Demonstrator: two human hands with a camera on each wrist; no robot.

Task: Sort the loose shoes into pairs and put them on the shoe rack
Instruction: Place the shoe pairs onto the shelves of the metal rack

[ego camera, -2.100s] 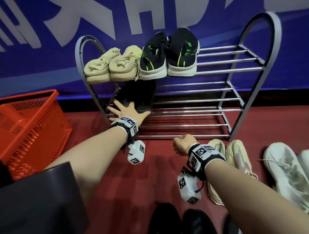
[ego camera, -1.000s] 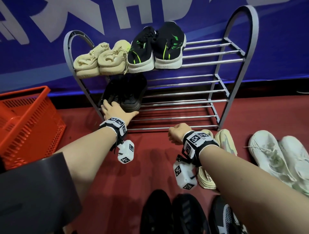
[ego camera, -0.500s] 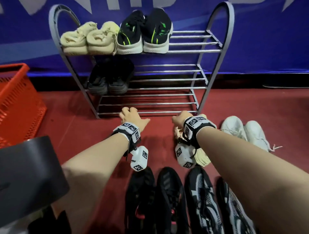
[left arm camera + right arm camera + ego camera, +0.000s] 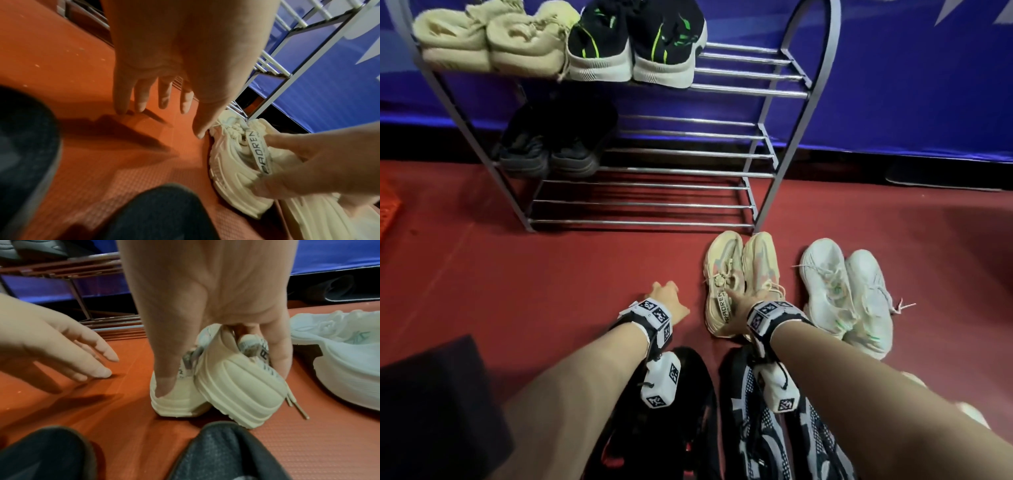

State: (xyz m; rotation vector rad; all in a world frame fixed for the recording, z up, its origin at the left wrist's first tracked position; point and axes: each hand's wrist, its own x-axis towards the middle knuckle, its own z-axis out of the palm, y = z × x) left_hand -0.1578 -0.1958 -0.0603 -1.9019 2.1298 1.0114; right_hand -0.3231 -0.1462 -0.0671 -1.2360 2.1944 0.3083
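Observation:
A cream pair of sneakers [image 4: 726, 270] lies on the red floor in front of the rack's right leg. My right hand [image 4: 739, 305] grips both at the heels: in the right wrist view the thumb presses the left shoe's heel and the fingers curl into the collars of the cream pair [image 4: 226, 386]. The right shoe is tilted against the left one. My left hand [image 4: 666, 298] hovers empty just left of them, fingers [image 4: 141, 100] spread close over the floor. The metal shoe rack [image 4: 774, 137] stands behind, its right side and lowest shelf bare.
The rack holds a beige knit pair [image 4: 493, 44] and a black-and-green pair [image 4: 633, 44] on top, and a black pair [image 4: 551, 147] on the middle shelf. A white pair [image 4: 846, 294], a black pair [image 4: 671, 428] and a black-and-white knit pair [image 4: 774, 438] lie on the floor. An orange basket [image 4: 387, 212] stands far left.
My left hand has left the black pair on the middle shelf and come down to the floor. My right hand moved from a fist by the rack onto the cream pair's heels.

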